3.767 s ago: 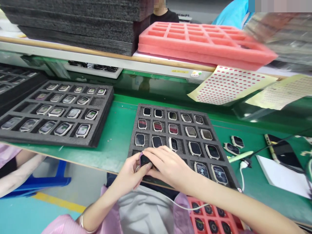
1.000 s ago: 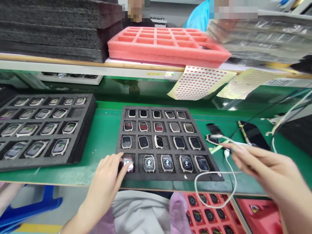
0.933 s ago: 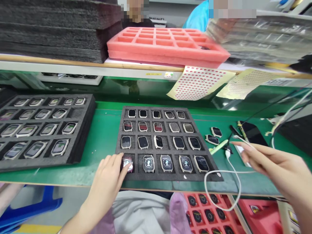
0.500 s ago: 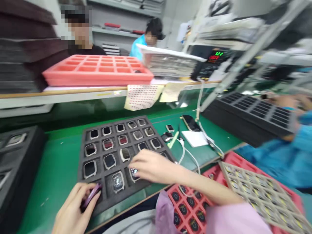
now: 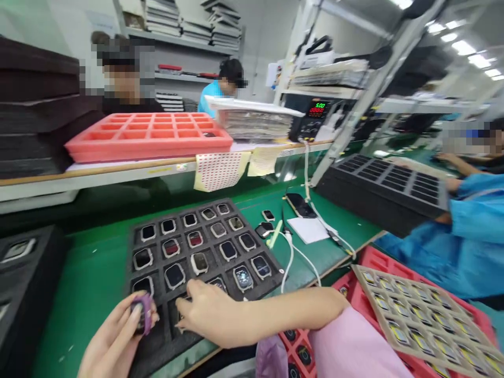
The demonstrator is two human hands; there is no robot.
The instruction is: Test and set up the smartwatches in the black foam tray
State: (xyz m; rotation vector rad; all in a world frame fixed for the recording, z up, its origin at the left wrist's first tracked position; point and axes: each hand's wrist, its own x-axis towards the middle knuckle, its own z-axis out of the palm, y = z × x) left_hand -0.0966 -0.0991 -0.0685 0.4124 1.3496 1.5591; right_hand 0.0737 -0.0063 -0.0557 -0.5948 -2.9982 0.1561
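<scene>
I have the left hand [image 5: 118, 331] grasping a purple-framed watch [image 5: 147, 315] between thumb and fingers, tilted at the near left corner of the black foam tray [image 5: 157, 344]. My right hand [image 5: 212, 312] reaches across the near row, fingers bent down over a pale-rimmed watch [image 5: 180, 325]; they hide most of it, so I cannot tell whether they grip it. Farther rows hold more watches [image 5: 174, 275], one per compartment. On the green tabletop [image 5: 94, 278], right of the tray, lie a white cable [image 5: 290, 262], a green stick [image 5: 274, 234] and a dark phone [image 5: 300, 205].
</scene>
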